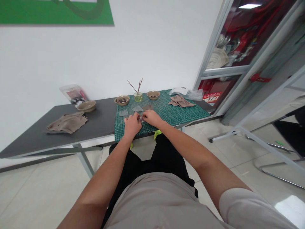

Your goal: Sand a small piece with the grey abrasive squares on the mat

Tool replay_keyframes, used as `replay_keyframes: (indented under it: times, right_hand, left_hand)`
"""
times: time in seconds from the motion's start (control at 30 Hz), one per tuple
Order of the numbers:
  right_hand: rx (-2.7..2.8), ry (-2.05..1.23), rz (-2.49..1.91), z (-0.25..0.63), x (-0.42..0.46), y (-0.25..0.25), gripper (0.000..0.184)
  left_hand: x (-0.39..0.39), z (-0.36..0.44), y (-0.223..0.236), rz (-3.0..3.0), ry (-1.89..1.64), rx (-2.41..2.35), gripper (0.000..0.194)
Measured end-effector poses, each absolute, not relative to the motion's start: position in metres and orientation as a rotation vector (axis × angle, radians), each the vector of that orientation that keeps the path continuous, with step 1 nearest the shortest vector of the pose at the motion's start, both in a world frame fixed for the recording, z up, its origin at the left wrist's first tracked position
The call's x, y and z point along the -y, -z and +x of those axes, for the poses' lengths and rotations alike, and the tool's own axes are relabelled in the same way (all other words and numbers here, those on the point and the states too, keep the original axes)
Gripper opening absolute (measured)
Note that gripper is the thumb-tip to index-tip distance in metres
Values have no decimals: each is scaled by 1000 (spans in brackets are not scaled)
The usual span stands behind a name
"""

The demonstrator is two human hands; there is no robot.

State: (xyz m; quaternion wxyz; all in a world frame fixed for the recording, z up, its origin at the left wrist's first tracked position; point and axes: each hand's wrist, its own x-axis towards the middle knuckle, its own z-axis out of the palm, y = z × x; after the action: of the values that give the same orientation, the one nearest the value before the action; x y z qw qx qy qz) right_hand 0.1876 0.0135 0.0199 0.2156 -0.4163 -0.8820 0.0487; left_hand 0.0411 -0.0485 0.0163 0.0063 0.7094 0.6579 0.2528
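My left hand [132,125] and right hand [151,117] curl close together over a small shiny sliver [142,119] on the green gridded cutting mat [183,115]; I cannot tell which fingers grip it. Two flat grey squares [123,113] lie just beyond.

I'm watching through one head-worn camera, set above the person's beige T-shirt [154,203] and facing forward and down. It looks along the bare forearms [190,149] to the left hand [132,124] and right hand [151,117], fairly close, at the near edge of a green gridded cutting mat [164,108] on a long grey desk [71,127]. A white wall [119,54] fills the background, and the view sits tilted, so the desk edge runs slantwise.
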Motion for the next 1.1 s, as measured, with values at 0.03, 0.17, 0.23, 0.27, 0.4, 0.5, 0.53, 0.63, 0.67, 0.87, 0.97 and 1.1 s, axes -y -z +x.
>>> replay_keyframes:
  times: [0.03,0.17,0.23,0.27,0.4,0.5,0.53,0.63,0.67,0.87,0.97,1.1]
  right_hand:
    - [2447,-129,-1131,187,-11,-19,15]
    - [2479,-140,-1060,202,0,-19,14]
    - [2481,-166,-1072,209,-2,-21,13]
    - [2478,-175,-1095,210,-4,-22,13]
    - [2438,-151,-1207,198,-18,-25,14]
    - [2430,-130,-1195,191,-18,-24,14]
    - [2441,-135,-1170,192,-16,-22,14]
    - [2466,-171,-1088,205,-7,-20,12]
    - [2468,-197,-1068,211,-6,-20,11]
    - [2415,-261,-1144,217,-20,-23,11]
    - [2396,-218,-1175,206,-24,-22,12]
    - [2419,-228,-1096,209,-12,-20,10]
  left_hand:
    - [49,41,-17,2221,-785,-2061,20]
    - [49,42,-18,2223,-783,-2065,20]
    - [49,42,-17,2224,-789,-2064,20]
    - [49,42,-17,2229,-793,-2059,20]
    - [48,41,-16,2235,-807,-2049,20]
    - [48,40,-15,2217,-818,-2047,21]
    - [48,40,-15,2212,-820,-2044,20]
    - [48,40,-16,2203,-815,-2044,20]
    - [48,40,-16,2200,-812,-2049,19]
    - [48,40,-15,2201,-793,-2056,13]
    - [47,39,-14,2205,-820,-2050,13]
    - [47,40,-14,2194,-808,-2050,16]
